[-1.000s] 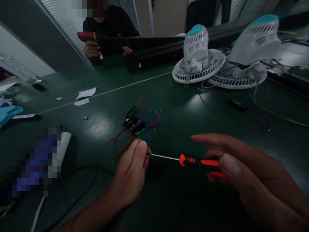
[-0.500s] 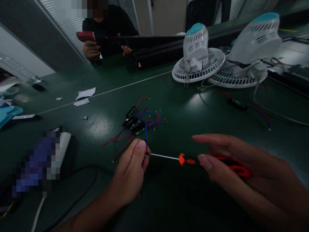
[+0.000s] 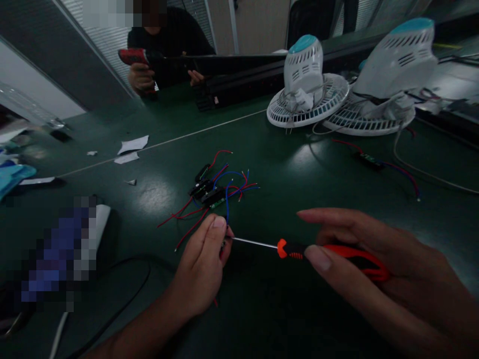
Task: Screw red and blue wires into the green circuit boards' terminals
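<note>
My left hand (image 3: 204, 264) is closed around a small wired part, mostly hidden by the fingers. A blue wire (image 3: 227, 202) rises from its top, and a short red wire end shows below the hand. In my right hand (image 3: 389, 269) lies a screwdriver (image 3: 337, 252) with an orange and black handle. The thumb presses on the handle while the index finger stretches forward, off it. The metal shaft points left, its tip meeting the part at my left fingertips. Just beyond my left hand sit several small black circuit modules (image 3: 213, 198) with red and blue wires.
Another wired module (image 3: 370, 159) lies at right, near two upturned white fan heads (image 3: 305, 75). Across the green table (image 3: 269, 144), a person's hand (image 3: 141, 77) holds a red power drill (image 3: 131, 56) beside long black bars. Paper scraps (image 3: 132, 144) and cables lie at left.
The screwdriver's handle has turned about its axis, showing more orange on top, and my right thumb has shifted slightly left and down. My left hand has kept its place.
</note>
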The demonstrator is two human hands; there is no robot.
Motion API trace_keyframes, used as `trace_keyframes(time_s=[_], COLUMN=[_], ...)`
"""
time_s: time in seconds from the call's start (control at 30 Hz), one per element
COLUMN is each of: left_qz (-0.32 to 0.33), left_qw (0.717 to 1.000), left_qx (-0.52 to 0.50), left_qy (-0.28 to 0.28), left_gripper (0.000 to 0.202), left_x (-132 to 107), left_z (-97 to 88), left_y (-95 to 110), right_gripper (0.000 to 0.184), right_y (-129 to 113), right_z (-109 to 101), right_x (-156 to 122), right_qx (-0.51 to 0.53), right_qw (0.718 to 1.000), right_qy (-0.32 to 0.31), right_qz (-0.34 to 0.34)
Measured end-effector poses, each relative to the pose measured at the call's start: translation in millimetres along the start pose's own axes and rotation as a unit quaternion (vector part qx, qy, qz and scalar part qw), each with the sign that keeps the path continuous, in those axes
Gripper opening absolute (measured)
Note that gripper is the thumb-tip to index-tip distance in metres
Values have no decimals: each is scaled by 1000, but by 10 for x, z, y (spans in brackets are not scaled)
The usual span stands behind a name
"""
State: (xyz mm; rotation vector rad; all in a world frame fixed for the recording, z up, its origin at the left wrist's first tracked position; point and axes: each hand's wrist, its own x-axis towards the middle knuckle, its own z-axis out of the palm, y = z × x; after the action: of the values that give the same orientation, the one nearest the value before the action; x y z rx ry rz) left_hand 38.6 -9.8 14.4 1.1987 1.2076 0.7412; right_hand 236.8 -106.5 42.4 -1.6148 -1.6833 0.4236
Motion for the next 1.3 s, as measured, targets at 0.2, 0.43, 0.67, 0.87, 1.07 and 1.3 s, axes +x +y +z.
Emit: trace_keyframes(time_s=[0.2, 0.43, 0.67, 0.87, 1.07, 1.3], left_qz=[-4, 5, -8, -2, 1, -5], left_qw=[1000, 1000, 999, 1000, 999, 999], left_qx=[15, 4, -32, -30, -41, -38], left_qy=[-2, -4, 5, 3, 7, 9], left_gripper=[35, 36, 36, 37, 37, 35], left_x=[-7, 0, 25, 3, 22, 18], left_z=[3, -18, -8, -44, -32, 2], left_y=[11, -35, -39, -61, -74, -46], right_gripper=[32, 27, 30, 31, 34, 35], right_y=[-11, 16, 34, 44, 68, 56], right_z=[-25, 16, 9, 45, 46, 19], right_x=[3, 1, -35, -33, -50, -66], right_qx=[-16, 3, -6, -1, 16, 24], right_qw=[999, 1000, 1000, 1000, 999, 1000], right_qy=[-27, -10, -1, 8, 34, 15], right_qz=[7, -28, -22, -11, -15, -8])
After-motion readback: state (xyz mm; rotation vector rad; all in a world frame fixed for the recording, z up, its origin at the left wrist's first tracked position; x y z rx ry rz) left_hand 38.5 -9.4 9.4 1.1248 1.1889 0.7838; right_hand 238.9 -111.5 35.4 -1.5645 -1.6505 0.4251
